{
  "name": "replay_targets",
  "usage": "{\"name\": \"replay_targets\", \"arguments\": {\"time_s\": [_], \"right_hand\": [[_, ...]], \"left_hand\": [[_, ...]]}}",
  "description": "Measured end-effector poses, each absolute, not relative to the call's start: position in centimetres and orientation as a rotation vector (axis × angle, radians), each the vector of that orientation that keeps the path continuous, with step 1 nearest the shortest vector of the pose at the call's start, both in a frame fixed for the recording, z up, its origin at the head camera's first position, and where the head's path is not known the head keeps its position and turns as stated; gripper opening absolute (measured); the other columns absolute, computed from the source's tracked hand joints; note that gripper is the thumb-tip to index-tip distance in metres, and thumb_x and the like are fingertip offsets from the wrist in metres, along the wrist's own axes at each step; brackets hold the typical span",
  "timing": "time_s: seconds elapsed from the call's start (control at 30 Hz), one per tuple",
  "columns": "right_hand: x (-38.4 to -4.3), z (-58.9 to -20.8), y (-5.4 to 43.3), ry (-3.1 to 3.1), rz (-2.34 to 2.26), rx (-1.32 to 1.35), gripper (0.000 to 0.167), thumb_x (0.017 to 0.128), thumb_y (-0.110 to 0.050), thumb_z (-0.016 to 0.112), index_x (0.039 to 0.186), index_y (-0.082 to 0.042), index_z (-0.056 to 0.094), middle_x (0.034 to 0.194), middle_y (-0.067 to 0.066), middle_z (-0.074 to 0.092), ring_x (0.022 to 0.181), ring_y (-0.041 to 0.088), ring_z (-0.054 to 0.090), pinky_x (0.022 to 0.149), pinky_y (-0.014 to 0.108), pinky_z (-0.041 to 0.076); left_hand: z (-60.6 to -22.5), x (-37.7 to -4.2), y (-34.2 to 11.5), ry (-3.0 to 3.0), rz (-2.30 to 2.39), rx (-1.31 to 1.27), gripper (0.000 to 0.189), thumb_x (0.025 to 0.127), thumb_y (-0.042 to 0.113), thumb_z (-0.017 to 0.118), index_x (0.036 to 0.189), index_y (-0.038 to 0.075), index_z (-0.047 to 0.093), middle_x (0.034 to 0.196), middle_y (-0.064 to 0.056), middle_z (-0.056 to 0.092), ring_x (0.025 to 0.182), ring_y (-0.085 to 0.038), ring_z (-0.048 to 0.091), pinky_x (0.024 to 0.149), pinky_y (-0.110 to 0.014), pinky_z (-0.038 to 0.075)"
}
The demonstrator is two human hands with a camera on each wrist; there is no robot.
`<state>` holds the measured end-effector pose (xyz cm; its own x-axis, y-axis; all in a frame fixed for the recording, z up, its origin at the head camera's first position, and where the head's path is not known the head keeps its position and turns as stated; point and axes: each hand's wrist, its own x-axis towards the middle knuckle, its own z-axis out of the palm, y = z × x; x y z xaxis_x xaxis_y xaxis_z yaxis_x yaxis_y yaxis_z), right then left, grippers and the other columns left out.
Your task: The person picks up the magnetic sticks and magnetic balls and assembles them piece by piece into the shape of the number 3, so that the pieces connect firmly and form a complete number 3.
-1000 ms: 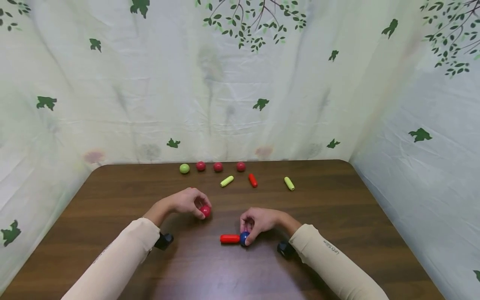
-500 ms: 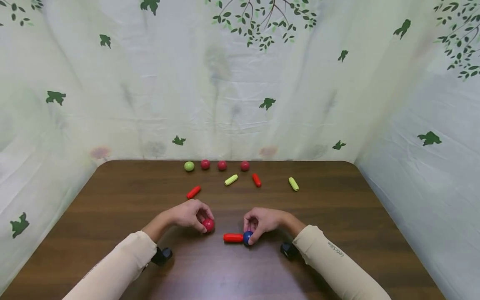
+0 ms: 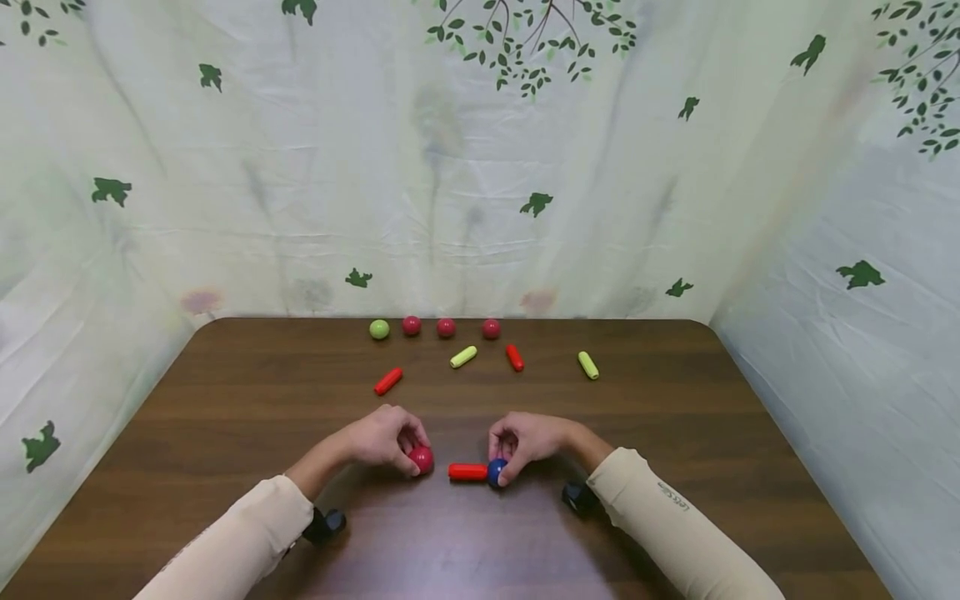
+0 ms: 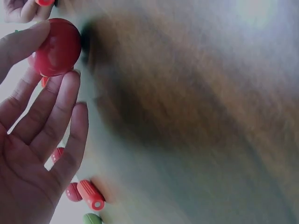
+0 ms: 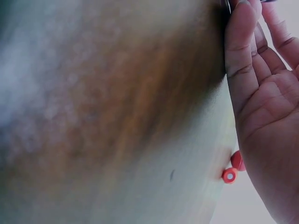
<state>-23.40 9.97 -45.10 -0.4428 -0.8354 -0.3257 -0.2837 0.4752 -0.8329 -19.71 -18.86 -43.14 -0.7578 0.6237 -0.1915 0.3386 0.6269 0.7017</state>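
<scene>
My left hand (image 3: 381,435) pinches a glossy red ball (image 3: 422,459) low over the table; in the left wrist view the thumb and fingertips surround that red ball (image 4: 60,49). To its right lies a red grooved cylinder (image 3: 468,472), sideways on the table, a small gap from the ball. A blue ball (image 3: 495,473) sits against the cylinder's right end. The thumb and fingers of my right hand (image 3: 531,437) grip this blue ball, covering part of it. The right wrist view catches the right hand (image 5: 266,102), with the ball almost wholly out of frame.
Along the far edge of the brown table (image 3: 247,375) stand a green ball (image 3: 379,329) and three red balls (image 3: 446,327). Nearer lie a red cylinder (image 3: 388,382), a yellow-green cylinder (image 3: 463,357), another red cylinder (image 3: 514,357) and another yellow-green cylinder (image 3: 588,365). A printed curtain (image 3: 360,208) hangs behind.
My left hand has brought the red ball nearer to me, level with the red cylinder's left end. A red cylinder behind that hand has come into sight. My right hand stays on the blue ball.
</scene>
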Motion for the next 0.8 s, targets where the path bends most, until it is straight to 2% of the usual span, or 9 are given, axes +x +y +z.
{"name": "replay_targets", "arguments": {"time_s": [0.2, 0.5, 0.8], "right_hand": [[-23.8, -44.7, 9.9, 1.972, -0.899, -0.936, 0.019, 0.078, -0.011, 0.08, 0.09, -0.013, 0.065, 0.079, -0.004, 0.06, 0.072, 0.01, 0.052, 0.066, 0.023, 0.045], [-24.1, -44.7, 9.9, 1.968, -0.896, -0.95, 0.019, 0.078, -0.01, 0.08, 0.089, -0.011, 0.065, 0.077, -0.004, 0.06, 0.069, 0.009, 0.052, 0.064, 0.022, 0.045], [-23.5, -45.1, 9.6, 1.957, -0.918, -0.945, 0.02, 0.077, -0.01, 0.08, 0.09, -0.009, 0.064, 0.077, -0.003, 0.06, 0.068, 0.009, 0.052, 0.063, 0.021, 0.044]], "left_hand": [[-43.1, -19.3, -18.4, 2.47, 0.891, 0.754, 0.025, 0.069, 0.011, 0.084, 0.088, 0.011, 0.068, 0.077, 0.005, 0.062, 0.07, -0.009, 0.058, 0.064, -0.025, 0.05], [-43.4, -18.8, -17.4, 2.457, 0.967, 0.752, 0.028, 0.067, 0.006, 0.084, 0.089, 0.008, 0.067, 0.079, 0.004, 0.063, 0.07, -0.009, 0.059, 0.064, -0.023, 0.05], [-43.3, -18.0, -16.9, 2.429, 0.932, 0.743, 0.027, 0.071, 0.01, 0.083, 0.092, 0.01, 0.066, 0.082, 0.003, 0.062, 0.073, -0.012, 0.057, 0.067, -0.026, 0.05]]}}
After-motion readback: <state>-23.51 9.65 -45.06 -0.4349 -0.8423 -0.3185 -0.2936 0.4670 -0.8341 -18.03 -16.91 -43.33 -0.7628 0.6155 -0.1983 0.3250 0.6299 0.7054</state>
